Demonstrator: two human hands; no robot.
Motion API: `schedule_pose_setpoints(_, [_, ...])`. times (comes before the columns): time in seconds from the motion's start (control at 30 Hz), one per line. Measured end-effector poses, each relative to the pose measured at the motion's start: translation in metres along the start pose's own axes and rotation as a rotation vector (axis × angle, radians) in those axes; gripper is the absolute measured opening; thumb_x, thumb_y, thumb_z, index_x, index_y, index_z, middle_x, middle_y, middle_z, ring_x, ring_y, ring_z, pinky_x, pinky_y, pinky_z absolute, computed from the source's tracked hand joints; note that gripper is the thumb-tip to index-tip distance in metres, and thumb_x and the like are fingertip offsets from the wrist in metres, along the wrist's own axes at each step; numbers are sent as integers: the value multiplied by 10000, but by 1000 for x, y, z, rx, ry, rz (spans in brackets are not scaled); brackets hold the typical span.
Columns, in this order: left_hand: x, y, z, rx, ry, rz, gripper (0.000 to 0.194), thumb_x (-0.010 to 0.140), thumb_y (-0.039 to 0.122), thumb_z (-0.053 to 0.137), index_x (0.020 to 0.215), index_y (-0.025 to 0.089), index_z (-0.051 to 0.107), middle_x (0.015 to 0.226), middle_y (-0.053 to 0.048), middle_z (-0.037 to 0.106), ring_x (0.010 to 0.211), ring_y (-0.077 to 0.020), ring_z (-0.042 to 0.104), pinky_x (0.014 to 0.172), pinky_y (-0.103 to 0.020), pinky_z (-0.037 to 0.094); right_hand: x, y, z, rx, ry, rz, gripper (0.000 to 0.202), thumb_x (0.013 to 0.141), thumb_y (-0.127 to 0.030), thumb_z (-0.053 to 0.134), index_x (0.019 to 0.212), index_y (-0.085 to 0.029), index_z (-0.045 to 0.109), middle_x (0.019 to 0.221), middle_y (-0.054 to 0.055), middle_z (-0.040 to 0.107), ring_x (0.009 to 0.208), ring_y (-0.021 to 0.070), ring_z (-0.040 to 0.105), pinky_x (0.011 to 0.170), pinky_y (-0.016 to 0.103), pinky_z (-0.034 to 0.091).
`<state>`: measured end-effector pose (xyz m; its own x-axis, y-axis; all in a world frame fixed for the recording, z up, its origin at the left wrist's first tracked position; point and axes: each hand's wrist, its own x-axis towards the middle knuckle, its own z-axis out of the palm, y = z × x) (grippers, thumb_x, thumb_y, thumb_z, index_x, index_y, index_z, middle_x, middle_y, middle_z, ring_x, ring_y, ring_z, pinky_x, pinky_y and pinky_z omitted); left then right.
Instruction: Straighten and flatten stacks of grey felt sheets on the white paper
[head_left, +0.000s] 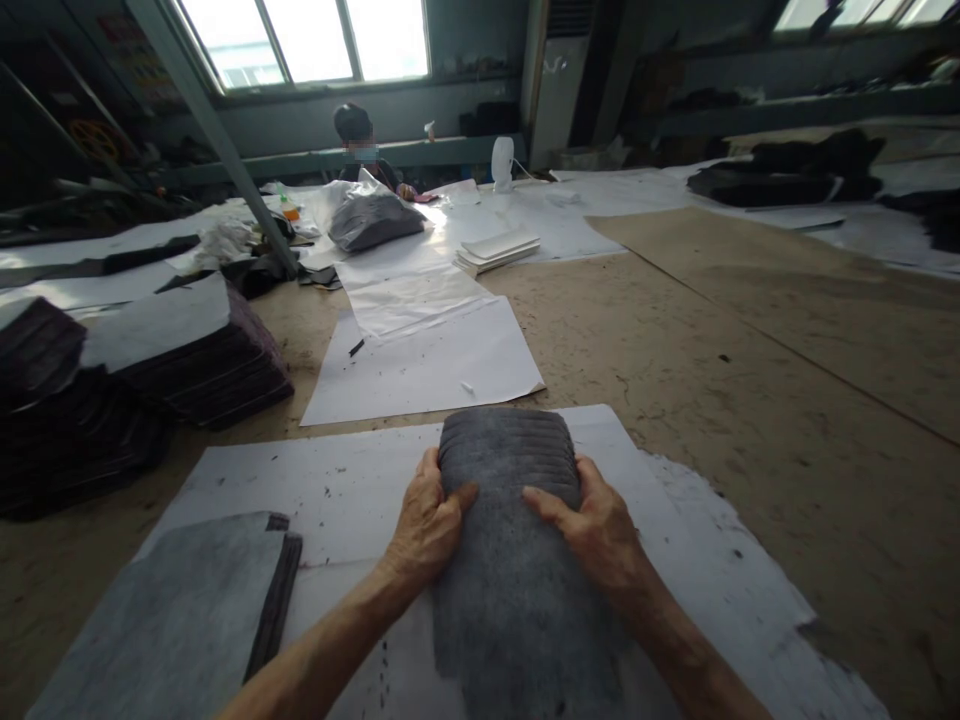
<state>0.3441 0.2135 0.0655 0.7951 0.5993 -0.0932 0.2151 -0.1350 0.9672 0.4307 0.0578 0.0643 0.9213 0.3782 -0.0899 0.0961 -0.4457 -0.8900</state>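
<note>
A thick stack of grey felt-like sheets [510, 560] stands on edge on a white paper sheet [352, 480] right in front of me. My left hand [429, 525] grips its left side, thumb over the top. My right hand [592, 525] presses on its right side, fingers spread across the upper face. The layered edges of the sheets show at the far end, between both hands.
A flat grey sheet pile [187, 610] lies at the lower left. Dark fabric stacks [202, 360] sit at the left. More white paper [427, 360] and a bagged grey bundle [373, 220] lie ahead. A person [358, 140] sits at the far end.
</note>
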Motion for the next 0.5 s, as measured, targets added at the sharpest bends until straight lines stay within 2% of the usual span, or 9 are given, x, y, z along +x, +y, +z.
schedule_pose_setpoints(0.07, [1, -1, 2, 38, 13, 41, 338, 689, 236, 568, 1011, 183, 485, 921, -45, 585, 866, -205, 553, 810, -371, 455, 1, -3, 0, -26, 58, 40, 454, 610, -390, 604, 983, -152, 505, 858, 71, 616, 791, 220, 570, 736, 341, 454])
schedule_pose_setpoints(0.17, [3, -2, 3, -160, -64, 78, 361, 681, 244, 595, 1009, 197, 450, 900, -24, 588, 805, -181, 569, 723, -321, 483, 0, -3, 0, 156, -28, 102, 461, 598, -337, 619, 1008, -166, 496, 868, 55, 625, 761, 204, 593, 691, 314, 485])
schedule_pose_setpoints(0.23, [7, -2, 3, -128, -62, 109, 410, 655, 216, 618, 1024, 198, 441, 932, -23, 589, 833, -176, 571, 756, -319, 481, -2, -1, 2, 58, -5, 103, 559, 589, -309, 644, 1096, -145, 475, 962, 85, 614, 841, 227, 592, 739, 333, 495])
schedule_pose_setpoints(0.3, [11, -3, 1, 55, -1, 143, 486, 620, 186, 639, 1063, 188, 439, 992, -39, 578, 910, -184, 556, 843, -343, 460, -6, 2, 5, -245, 160, -32, 663, 589, -253, 652, 1195, -93, 434, 1115, 147, 550, 1017, 275, 530, 870, 384, 457])
schedule_pose_setpoints(0.4, [8, -8, -8, 243, 92, 154, 596, 650, 242, 636, 1189, 167, 392, 1168, -90, 520, 1080, -207, 499, 968, -393, 412, -16, 11, 3, -500, 401, -397, 687, 706, -291, 598, 1302, -71, 338, 1294, 166, 410, 1199, 273, 389, 981, 393, 392])
schedule_pose_setpoints(0.47, [-2, -16, -15, 352, 114, 171, 615, 747, 339, 553, 1289, 178, 310, 1324, -104, 417, 1216, -220, 405, 1046, -437, 349, -25, 19, -1, -566, 483, -540, 671, 808, -384, 509, 1353, -79, 262, 1350, 156, 349, 1244, 251, 340, 1002, 389, 376])
schedule_pose_setpoints(0.5, [-9, -22, -18, 450, 99, 203, 602, 797, 382, 484, 1326, 197, 265, 1375, -93, 366, 1268, -226, 345, 1073, -468, 311, -30, 24, -4, -617, 483, -604, 666, 845, -423, 452, 1371, -81, 229, 1370, 152, 323, 1261, 246, 316, 1013, 398, 361])
